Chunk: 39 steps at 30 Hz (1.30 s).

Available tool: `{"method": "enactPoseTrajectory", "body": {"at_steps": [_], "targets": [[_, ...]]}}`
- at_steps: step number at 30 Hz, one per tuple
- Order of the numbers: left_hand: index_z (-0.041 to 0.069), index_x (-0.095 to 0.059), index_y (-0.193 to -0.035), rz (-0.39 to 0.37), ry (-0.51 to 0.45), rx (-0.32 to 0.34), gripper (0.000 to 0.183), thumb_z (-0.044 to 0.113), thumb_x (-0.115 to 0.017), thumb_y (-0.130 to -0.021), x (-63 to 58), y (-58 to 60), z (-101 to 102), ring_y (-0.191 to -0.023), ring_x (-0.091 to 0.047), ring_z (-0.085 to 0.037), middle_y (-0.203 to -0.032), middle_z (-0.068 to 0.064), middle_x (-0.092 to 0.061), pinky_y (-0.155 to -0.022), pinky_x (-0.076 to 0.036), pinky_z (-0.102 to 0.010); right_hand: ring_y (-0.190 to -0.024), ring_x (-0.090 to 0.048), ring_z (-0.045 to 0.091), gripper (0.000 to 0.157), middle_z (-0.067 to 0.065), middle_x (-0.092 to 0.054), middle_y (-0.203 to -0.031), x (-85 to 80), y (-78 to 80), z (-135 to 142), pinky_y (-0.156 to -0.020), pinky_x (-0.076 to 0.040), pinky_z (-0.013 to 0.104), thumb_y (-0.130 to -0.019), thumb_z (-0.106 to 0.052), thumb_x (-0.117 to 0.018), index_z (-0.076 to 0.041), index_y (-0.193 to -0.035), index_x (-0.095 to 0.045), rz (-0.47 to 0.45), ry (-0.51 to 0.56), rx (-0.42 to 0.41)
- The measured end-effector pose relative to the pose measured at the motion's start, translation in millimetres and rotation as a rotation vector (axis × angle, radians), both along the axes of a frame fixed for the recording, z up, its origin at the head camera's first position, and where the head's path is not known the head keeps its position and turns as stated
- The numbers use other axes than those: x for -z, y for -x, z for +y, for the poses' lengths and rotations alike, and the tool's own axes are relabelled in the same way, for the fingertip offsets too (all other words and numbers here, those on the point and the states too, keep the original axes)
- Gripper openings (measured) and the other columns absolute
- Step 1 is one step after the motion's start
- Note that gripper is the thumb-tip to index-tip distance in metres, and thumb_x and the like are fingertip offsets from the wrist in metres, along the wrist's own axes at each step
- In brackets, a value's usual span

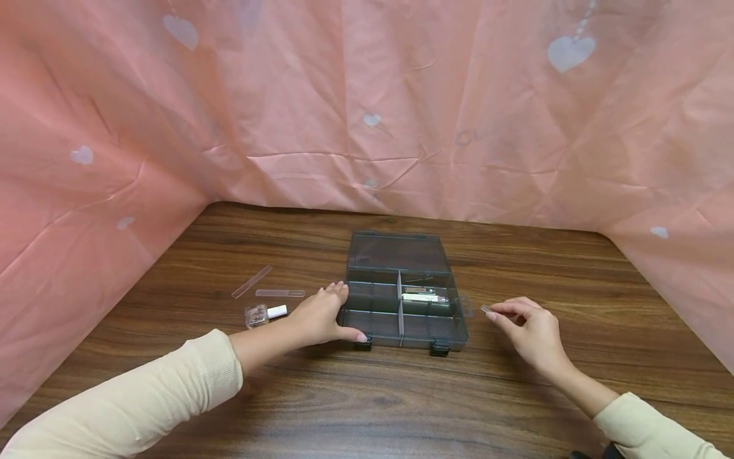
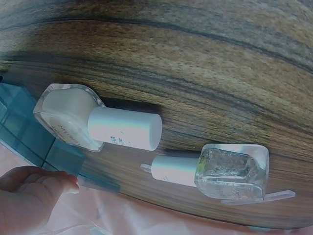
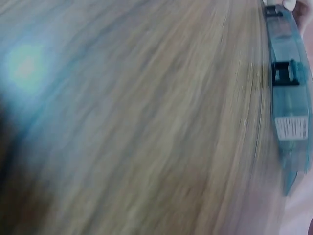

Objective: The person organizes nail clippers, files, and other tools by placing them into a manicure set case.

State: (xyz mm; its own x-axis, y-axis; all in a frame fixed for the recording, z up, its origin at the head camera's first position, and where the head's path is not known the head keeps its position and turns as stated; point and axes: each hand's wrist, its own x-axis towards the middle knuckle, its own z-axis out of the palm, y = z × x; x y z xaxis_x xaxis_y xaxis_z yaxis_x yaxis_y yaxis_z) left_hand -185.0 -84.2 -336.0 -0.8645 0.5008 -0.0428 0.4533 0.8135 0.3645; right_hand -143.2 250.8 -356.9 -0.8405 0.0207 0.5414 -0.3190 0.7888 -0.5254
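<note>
My left hand (image 1: 321, 315) rests at the left side of an open, dark translucent compartment box (image 1: 429, 328), fingers along its side wall and thumb at the front left corner. Thin dividers split the box; one right-hand compartment holds a pale slim item (image 1: 421, 298). Just right of the box, my right hand (image 1: 536, 331) pinches a small translucent piece (image 1: 486, 308) between thumb and fingers; its kind is too small to tell. Near my left wrist lie a clear nail polish bottle (image 2: 232, 171) with a white cap and a beige nail polish bottle (image 2: 68, 115), the latter hidden in the head view.
Two clear flat strips (image 1: 280, 293) lie left of the box on the wooden table (image 1: 367, 408). A clear tab (image 1: 467, 306) sticks out from the box's right side. Black latches (image 1: 439, 347) line its front, and a barcode label (image 3: 292, 128) shows there. Pink curtain (image 1: 321, 95) surrounds the table.
</note>
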Motion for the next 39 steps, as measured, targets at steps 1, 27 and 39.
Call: {"method": "enactPoseTrajectory", "body": {"at_steps": [1, 27, 39], "targets": [[-0.011, -0.037, -0.135, -0.001, -0.001, 0.000, 0.097, 0.052, -0.073, -0.071, 0.2, 0.0, 0, -0.136, -0.031, -0.038, -0.143, -0.028, -0.034, -0.112, -0.027, -0.049, -0.059, -0.043, -0.009, 0.008, 0.009, -0.067, -0.078, -0.3, 0.4, -3, -0.050, -0.036, 0.009, -0.073, -0.001, -0.075, -0.003, -0.080, -0.073, 0.003, 0.004, -0.010], [-0.010, -0.038, -0.136, -0.006, -0.003, -0.009, 0.096, 0.051, -0.073, -0.071, -0.8, -0.7, 1, -0.136, -0.031, -0.036, -0.143, -0.026, -0.034, -0.112, -0.028, -0.048, -0.067, -0.049, -0.003, 0.005, -0.001, -0.067, -0.075, -3.2, 28.3, -64, -0.057, -0.044, 0.017, -0.073, -0.006, -0.076, -0.005, -0.077, -0.073, -0.220, -0.079, -0.459], [-0.011, -0.037, -0.136, -0.009, 0.004, -0.011, 0.096, 0.051, -0.073, -0.072, -2.1, -1.5, 1, -0.136, -0.031, -0.037, -0.143, -0.027, -0.034, -0.112, -0.028, -0.048, -0.066, -0.054, -0.001, 0.004, 0.002, -0.069, -0.075, -7.5, 40.4, -71, -0.055, -0.045, 0.016, -0.075, -0.006, -0.074, -0.003, -0.077, -0.073, -0.312, -0.308, -0.586]]}}
